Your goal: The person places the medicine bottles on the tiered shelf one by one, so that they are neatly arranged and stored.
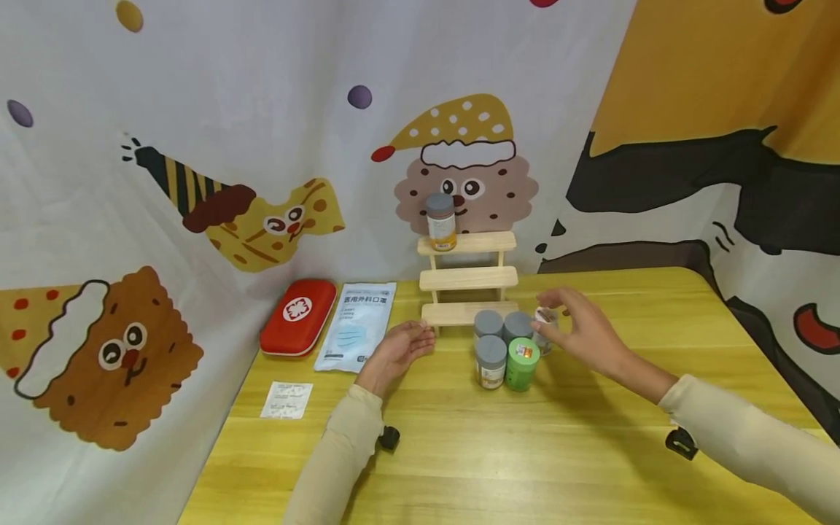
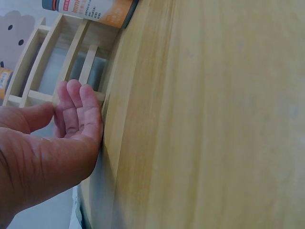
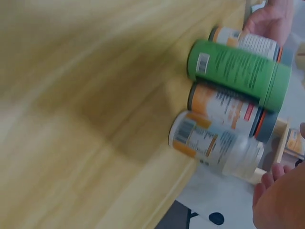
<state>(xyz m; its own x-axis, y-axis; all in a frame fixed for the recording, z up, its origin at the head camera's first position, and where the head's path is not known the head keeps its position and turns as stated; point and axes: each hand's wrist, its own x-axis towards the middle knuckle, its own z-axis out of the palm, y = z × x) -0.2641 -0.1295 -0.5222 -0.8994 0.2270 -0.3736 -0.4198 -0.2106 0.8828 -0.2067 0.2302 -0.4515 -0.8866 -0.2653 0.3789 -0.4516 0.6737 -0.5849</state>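
My right hand [image 1: 586, 332] reaches around a white bottle with a pale cap [image 1: 545, 332], thumb and fingers spread on either side. In the right wrist view its fingertips sit beyond the cap of that white-and-orange bottle [image 3: 205, 143]. Left of it stand several grey-lidded bottles [image 1: 491, 362] and a green bottle [image 1: 521, 373], grouped closely. My left hand [image 1: 396, 354] is at the left end of the wooden step shelf's lowest step [image 1: 466, 313]. Its fingers [image 2: 88, 107] extend beside the shelf frame in the left wrist view, holding nothing.
A grey-lidded bottle [image 1: 442, 227] stands on the shelf's top step, at the left. Left of the shelf lie a blue-and-white mask packet [image 1: 357, 321], a red zip case [image 1: 298, 317] and a small white packet [image 1: 286, 400]. A printed curtain [image 1: 295, 58] hangs behind the table.
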